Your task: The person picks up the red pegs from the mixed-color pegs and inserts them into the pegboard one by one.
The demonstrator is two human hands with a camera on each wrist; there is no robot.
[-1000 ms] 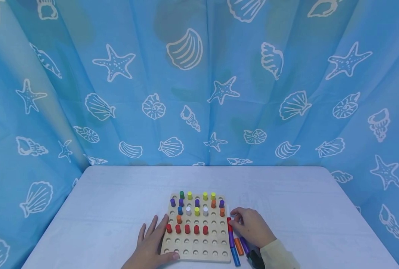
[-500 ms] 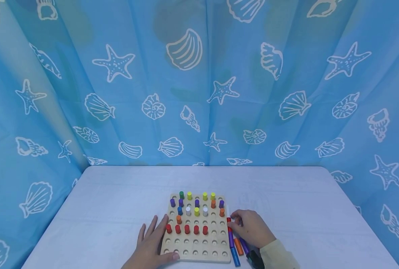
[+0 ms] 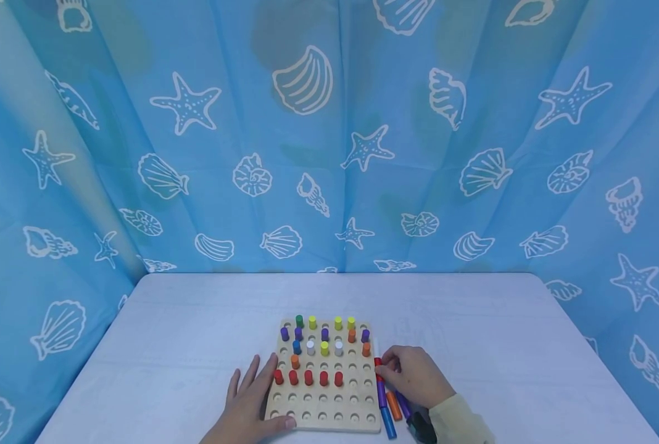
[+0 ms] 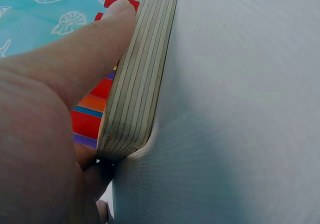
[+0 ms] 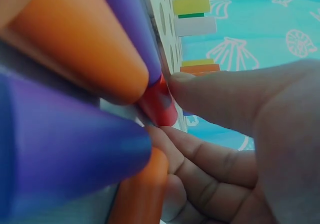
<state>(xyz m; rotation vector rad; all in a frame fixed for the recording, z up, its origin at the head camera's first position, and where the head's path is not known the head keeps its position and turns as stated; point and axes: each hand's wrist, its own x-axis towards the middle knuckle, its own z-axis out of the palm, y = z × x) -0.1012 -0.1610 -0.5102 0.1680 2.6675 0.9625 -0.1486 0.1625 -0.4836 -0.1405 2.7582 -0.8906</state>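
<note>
A wooden pegboard (image 3: pixel 337 407) lies at the near middle of the table with coloured pegs upright in some holes. My left hand (image 3: pixel 246 404) rests against its left edge, fingers long and spread, the thumb along its front edge; the left wrist view shows the thumb (image 4: pixel 100 33) on the board's layered side. Beside the right edge, my right hand (image 3: pixel 415 376) pinches a red peg (image 5: pixel 160 101) between thumb and curled fingers. That peg lies flat, end to end with a purple peg (image 3: pixel 382 394) and a blue peg (image 3: pixel 388 423).
Right of the board lie an orange peg (image 3: pixel 393 407) and another purple peg (image 3: pixel 403 404), partly under the right wrist's black camera (image 3: pixel 421 428). A row of red pegs (image 3: pixel 308 377) stands in the board. A blue shell-print curtain (image 3: pixel 329 135) hangs behind the white table (image 3: pixel 196 320).
The right hand's fingers have shifted very slightly toward the near side at the red peg. The left hand and the board stay as they were.
</note>
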